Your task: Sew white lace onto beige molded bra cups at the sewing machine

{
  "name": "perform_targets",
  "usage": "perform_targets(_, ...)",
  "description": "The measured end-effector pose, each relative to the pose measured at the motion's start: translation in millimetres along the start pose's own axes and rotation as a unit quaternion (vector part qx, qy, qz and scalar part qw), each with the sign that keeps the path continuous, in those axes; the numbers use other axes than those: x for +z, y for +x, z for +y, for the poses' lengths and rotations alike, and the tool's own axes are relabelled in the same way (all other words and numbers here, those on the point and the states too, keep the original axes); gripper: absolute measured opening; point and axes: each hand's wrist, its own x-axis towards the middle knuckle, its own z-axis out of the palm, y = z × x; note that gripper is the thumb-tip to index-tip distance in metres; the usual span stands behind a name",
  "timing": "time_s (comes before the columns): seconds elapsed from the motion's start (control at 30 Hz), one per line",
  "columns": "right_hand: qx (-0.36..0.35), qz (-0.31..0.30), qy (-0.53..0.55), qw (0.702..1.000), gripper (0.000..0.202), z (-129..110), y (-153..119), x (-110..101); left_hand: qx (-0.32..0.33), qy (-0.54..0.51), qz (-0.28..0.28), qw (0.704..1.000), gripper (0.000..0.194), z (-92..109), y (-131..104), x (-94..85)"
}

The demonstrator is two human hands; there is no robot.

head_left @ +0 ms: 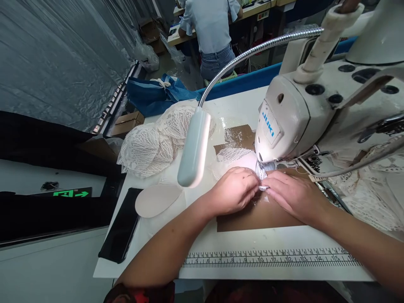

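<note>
White lace fabric [235, 155] lies under the head of a white sewing machine [284, 118], its edge near the needle. My left hand [235, 189] is closed on the fabric just left of the needle, fingers bent and pressed together. To the right, my right hand [292, 195] pinches the fabric's near edge, its fingertips almost meeting those of my left hand. Both hands rest over a brown taped sheet [268, 216] on the white table. The needle tip itself is hard to make out.
A lamp [194, 147] on a bendy metal neck hangs left of the machine. Lace pieces [148, 147], an oval pad [158, 200] and a black phone [121, 225] lie at the left. More lace [369, 195] sits at the right. A person [210, 29] sits beyond.
</note>
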Motion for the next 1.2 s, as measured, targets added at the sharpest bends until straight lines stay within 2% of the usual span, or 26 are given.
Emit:
perform_targets(0.07,0.011,0.004,0.011,1.000,0.028,-1.9,1.6,-0.4,0.001,0.015,-0.018,1.000,0.014,3.7,-2.4,-5.3)
perform_targets(0.17,0.025,-0.001,0.028,0.999,0.030,-1.3,2.1,-1.5,0.010,0.057,-0.055,0.997,0.040,6.1,-6.8,-10.1)
perform_targets(0.2,0.028,-0.004,0.035,0.999,0.031,-0.5,1.6,-1.6,0.010,0.077,-0.058,0.995,0.042,4.9,-7.4,-9.4)
perform_targets(0.27,0.024,-0.009,0.050,0.998,0.032,1.1,-0.4,-1.7,0.011,0.116,-0.041,0.992,0.031,-0.4,-7.1,-4.8)
perform_targets(0.33,0.000,-0.013,0.057,0.998,0.032,2.5,-3.4,-2.2,0.023,0.132,-0.013,0.991,0.025,-7.5,-5.6,1.4)
perform_targets(0.4,-0.040,-0.024,0.057,0.997,0.031,3.7,-6.7,-4.3,0.044,0.123,-0.003,0.991,0.031,-13.0,-4.5,5.2)
perform_targets(0.5,-0.092,-0.057,0.057,0.992,0.029,4.9,-10.3,-10.5,0.059,0.100,-0.017,0.993,0.033,-14.1,-4.6,3.2)
perform_targets(0.6,-0.116,-0.073,0.065,0.988,0.025,6.0,-12.2,-15.6,0.049,0.087,-0.045,0.994,0.031,-9.7,-4.9,-2.8)
perform_targets(0.67,-0.108,-0.054,0.072,0.990,0.024,7.0,-13.5,-15.3,0.039,0.081,-0.062,0.994,0.032,-6.8,-4.8,-6.1)
perform_targets(0.77,-0.054,-0.016,0.059,0.997,0.029,8.7,-15.6,-9.6,0.028,0.072,-0.077,0.994,0.033,-3.9,-4.9,-9.5)
perform_targets(0.83,-0.029,-0.022,0.026,0.999,0.033,9.1,-16.4,-5.2,0.021,0.059,-0.085,0.994,0.037,-2.3,-4.9,-11.4)
perform_targets(0.97,-0.036,-0.045,-0.005,0.998,0.038,7.2,-15.8,-2.4,0.009,0.051,-0.058,0.997,0.040,1.8,-1.9,-10.8)
perform_targets(1.07,-0.043,-0.039,-0.027,0.998,0.039,4.6,-14.9,-3.9,-0.015,0.100,-0.037,0.994,0.041,4.0,2.5,-4.8)
perform_targets(1.2,-0.041,-0.034,-0.047,0.997,0.040,2.5,-14.6,-3.8,-0.022,0.161,-0.048,0.986,0.042,3.9,4.2,3.1)
